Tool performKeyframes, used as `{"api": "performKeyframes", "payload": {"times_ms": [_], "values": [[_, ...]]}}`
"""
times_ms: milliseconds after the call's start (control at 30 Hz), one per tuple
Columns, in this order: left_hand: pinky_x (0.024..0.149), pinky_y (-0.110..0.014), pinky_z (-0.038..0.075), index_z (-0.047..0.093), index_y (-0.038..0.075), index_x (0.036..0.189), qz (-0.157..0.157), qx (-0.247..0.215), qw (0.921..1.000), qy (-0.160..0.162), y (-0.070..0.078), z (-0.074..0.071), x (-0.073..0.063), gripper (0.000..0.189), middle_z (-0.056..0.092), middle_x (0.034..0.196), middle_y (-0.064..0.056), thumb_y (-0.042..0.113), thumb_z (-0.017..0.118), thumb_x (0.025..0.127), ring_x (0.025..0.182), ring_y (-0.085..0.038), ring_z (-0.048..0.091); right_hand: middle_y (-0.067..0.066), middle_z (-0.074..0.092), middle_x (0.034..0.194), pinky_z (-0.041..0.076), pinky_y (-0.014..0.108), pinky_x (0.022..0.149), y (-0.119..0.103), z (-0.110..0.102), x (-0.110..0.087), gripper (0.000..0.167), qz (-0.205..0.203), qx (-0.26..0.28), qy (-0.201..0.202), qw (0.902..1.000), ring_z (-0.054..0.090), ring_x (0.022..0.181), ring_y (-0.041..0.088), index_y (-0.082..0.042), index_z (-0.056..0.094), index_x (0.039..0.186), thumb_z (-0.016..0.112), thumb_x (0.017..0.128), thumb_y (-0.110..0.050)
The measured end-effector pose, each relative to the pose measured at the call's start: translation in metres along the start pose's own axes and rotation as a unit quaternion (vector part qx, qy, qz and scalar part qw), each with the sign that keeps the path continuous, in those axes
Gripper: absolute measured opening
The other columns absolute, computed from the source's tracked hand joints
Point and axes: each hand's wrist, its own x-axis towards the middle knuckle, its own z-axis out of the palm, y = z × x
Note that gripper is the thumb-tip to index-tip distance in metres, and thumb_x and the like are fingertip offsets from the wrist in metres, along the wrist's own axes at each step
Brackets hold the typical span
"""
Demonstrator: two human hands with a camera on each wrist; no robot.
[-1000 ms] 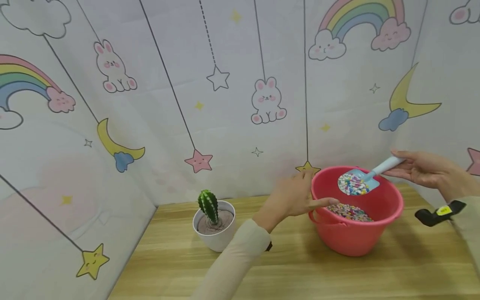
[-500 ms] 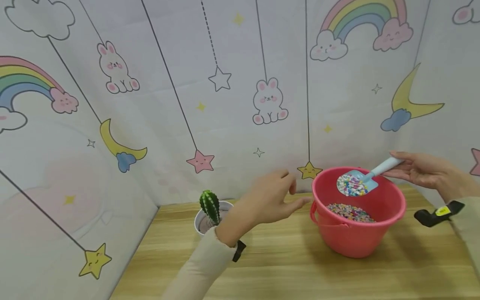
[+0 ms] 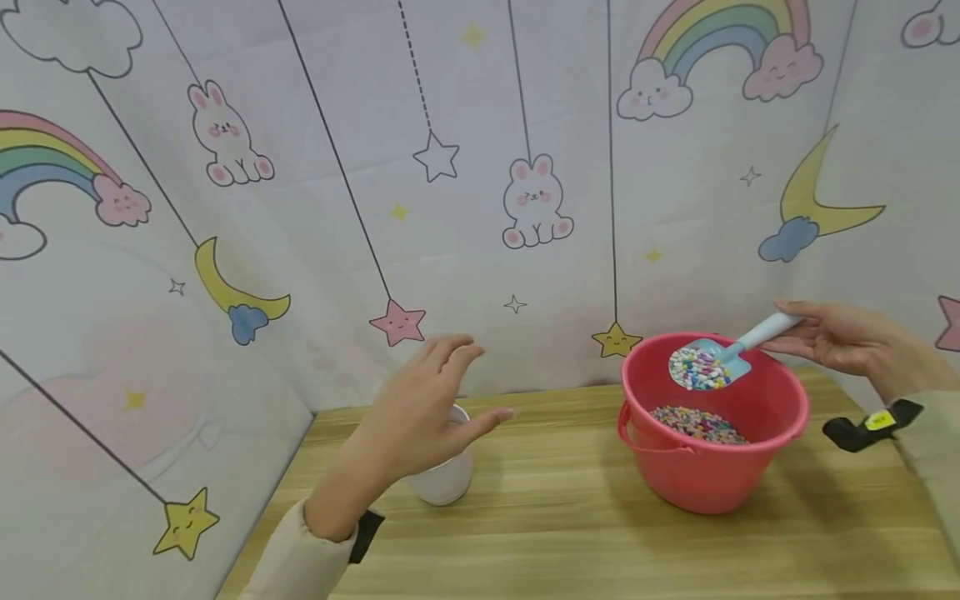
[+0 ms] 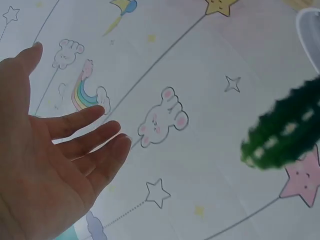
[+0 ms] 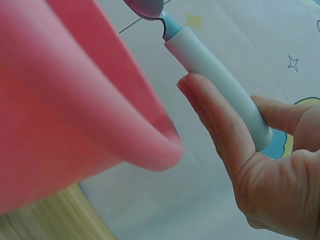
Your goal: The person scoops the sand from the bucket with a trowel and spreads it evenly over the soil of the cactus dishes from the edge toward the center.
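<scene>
Since the first head frame, the left hand [image 3: 416, 412] has swung from the red bucket [image 3: 697, 483] to the white pot [image 3: 444, 483], fingers loosely spread, empty; the right hand [image 3: 847, 337] holds a toy shovel [image 3: 733, 353] of beads [image 3: 699, 369] over the bucket. Left wrist: the cactus [image 4: 285, 130] stands apart from those fingers. Right wrist: fingers and thumb pinch the handle [image 5: 215, 70]. Scooping seems done; steadying the pot probably comes next.

The left grip [image 3: 412, 412] is relaxed, thumb [image 3: 483, 423] apart from fingers [image 4: 92, 137], while the right grip [image 3: 847, 337] pinches.
</scene>
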Motion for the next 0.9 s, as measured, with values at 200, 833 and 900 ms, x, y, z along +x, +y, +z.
{"api": "performKeyframes", "payload": {"times_ms": [200,833,900], "values": [[0.115,-0.058,0.050,0.040,0.007,0.160,-0.053,0.022,0.9983,0.010,-0.039,-0.005,-0.031,0.101,0.045,0.165,-0.016,0.071,0.071,0.088,0.147,-0.039,0.051,0.011,0.080,0.099,0.063,0.043,0.094,-0.001,0.003,0.000,0.026,-0.003,-0.008,-0.002,1.0000,0.081,0.093,0.035,-0.012,0.072,0.093,0.058,0.108,-0.028],[0.131,-0.063,0.022,0.024,-0.005,0.164,-0.177,-0.004,0.9748,-0.136,-0.115,0.049,-0.094,0.118,0.016,0.175,-0.024,0.076,0.065,0.089,0.163,-0.048,0.014,0.012,0.078,0.100,0.063,0.044,0.095,-0.013,0.043,0.006,0.014,-0.012,0.020,-0.024,0.9994,0.080,0.095,0.039,-0.012,0.067,0.100,0.061,0.107,-0.023],[0.130,-0.065,0.021,0.026,-0.005,0.163,-0.179,-0.018,0.9738,-0.139,-0.121,0.059,-0.097,0.115,0.018,0.174,-0.024,0.074,0.066,0.089,0.162,-0.050,0.015,0.011,0.079,0.100,0.063,0.044,0.094,-0.013,0.045,0.005,0.015,-0.015,0.022,-0.024,0.9994,0.080,0.095,0.039,-0.012,0.067,0.100,0.061,0.107,-0.023]]}}
